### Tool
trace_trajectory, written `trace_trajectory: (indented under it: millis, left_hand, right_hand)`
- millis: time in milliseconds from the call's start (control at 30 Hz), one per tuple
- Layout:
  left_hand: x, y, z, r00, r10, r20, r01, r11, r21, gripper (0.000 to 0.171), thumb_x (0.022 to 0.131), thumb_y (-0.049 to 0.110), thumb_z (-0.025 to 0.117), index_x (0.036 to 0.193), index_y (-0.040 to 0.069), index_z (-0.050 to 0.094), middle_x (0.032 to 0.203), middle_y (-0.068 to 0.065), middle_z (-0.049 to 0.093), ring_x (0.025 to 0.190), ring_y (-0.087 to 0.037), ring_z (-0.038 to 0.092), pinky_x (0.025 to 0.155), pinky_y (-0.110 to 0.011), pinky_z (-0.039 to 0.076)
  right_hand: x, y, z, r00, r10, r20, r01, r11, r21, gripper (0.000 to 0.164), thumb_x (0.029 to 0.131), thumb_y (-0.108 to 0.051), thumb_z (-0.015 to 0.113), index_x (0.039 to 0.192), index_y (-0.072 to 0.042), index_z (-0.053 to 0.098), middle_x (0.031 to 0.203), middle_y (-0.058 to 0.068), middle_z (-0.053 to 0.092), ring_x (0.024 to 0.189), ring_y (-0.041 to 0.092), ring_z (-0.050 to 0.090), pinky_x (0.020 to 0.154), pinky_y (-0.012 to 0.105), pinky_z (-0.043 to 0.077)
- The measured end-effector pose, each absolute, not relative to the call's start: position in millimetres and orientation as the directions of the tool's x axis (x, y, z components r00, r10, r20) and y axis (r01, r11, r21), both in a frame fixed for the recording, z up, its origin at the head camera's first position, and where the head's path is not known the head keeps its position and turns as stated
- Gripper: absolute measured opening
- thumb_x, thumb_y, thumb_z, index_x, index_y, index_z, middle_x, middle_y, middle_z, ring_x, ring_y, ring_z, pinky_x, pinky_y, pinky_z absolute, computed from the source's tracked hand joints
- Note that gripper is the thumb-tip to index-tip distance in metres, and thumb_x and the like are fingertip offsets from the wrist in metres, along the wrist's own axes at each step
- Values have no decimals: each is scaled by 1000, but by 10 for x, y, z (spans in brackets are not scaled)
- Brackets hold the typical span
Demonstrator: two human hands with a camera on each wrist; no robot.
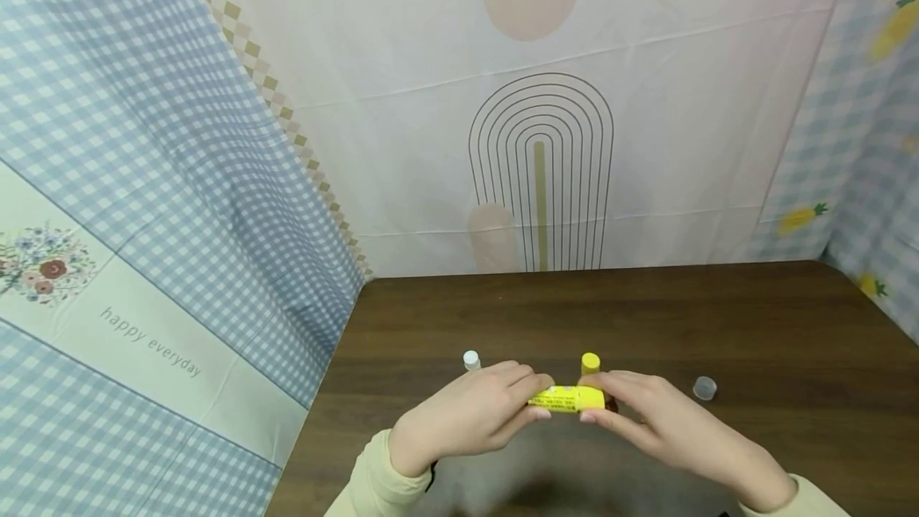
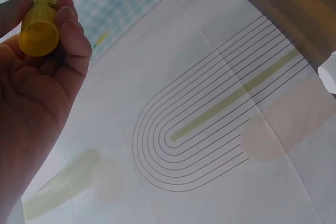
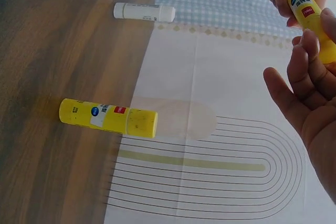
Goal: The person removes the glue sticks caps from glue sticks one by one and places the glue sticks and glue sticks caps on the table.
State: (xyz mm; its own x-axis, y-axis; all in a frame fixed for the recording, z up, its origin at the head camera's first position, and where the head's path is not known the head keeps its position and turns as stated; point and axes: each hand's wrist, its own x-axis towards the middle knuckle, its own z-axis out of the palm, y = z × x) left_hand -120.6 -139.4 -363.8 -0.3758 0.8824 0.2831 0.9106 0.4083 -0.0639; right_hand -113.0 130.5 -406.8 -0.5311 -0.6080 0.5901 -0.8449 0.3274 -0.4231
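A yellow glue stick (image 1: 563, 398) lies level between my two hands, above the table's near part. My left hand (image 1: 491, 407) grips its left end between thumb and fingers. The right hand (image 1: 649, 413) pinches the right end, also with thumb and fingers. In the left wrist view the glue stick (image 2: 40, 30) points one round end toward the camera. Its printed label faces up in the right wrist view, where fingers cover part of the glue stick (image 3: 307, 11). Just behind the hands, a second yellow glue stick (image 1: 590, 361) stands upright on the table.
A white glue stick (image 1: 471, 359) stands upright behind my left hand. To the right of my right hand, a small translucent cap (image 1: 705, 388) rests on the dark wooden table (image 1: 431, 309). Patterned cloths (image 1: 402, 102) hang along the table's back and sides.
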Motion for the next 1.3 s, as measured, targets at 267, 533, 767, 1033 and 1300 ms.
trace_trajectory:
  millis: [267, 533, 767, 1033, 1300]
  left_hand:
    - [-1228, -1412, -3600, -368, 890, 270, 929, 365, 61, 29, 107, 28, 53, 123, 5, 60, 100, 4, 62, 88, -7, 56, 88, -18, 46]
    - [-1262, -1417, -3568, -353, 905, 237, 930, 312, 195, 26, 107, 26, 52, 121, 5, 62, 100, 5, 63, 87, 1, 53, 88, -11, 43]
    - [-1210, -1439, -3577, -327, 895, 302, 945, 319, 78, 26, 105, 27, 57, 119, 6, 63, 96, 5, 62, 84, -3, 53, 84, -14, 44]
    - [-1195, -1436, -3594, -276, 890, 363, 945, 321, -67, 27, 104, 29, 59, 119, 7, 63, 95, 7, 60, 81, -5, 51, 80, -15, 45]
    - [-1217, -1405, -3554, -232, 898, 374, 961, 272, -56, 27, 104, 27, 60, 120, 6, 62, 99, 6, 62, 85, -5, 54, 84, -14, 46]
  right_hand:
    - [-1119, 1293, -4047, -489, -624, 610, -870, 300, -391, 31, 91, -12, 75, 115, -23, 61, 90, -19, 51, 77, -5, 49, 66, 9, 42]
    - [-1093, 1328, -4057, -463, -639, 614, -884, 279, -375, 32, 91, -9, 75, 116, -23, 60, 92, -19, 51, 77, -4, 49, 68, 9, 42]
    - [-1078, 1344, -3985, -452, -661, 599, -892, 333, -306, 24, 93, -19, 74, 109, -27, 57, 89, -22, 44, 73, -8, 43, 64, 6, 36]
    - [-1088, 1357, -3981, -445, -668, 596, -896, 338, -289, 25, 92, -21, 76, 101, -29, 55, 85, -22, 40, 69, -9, 39, 60, 4, 32]
    - [-1085, 1401, -3947, -437, -668, 602, -900, 332, -284, 20, 94, -23, 74, 104, -29, 57, 86, -23, 41, 70, -9, 40, 61, 4, 33]
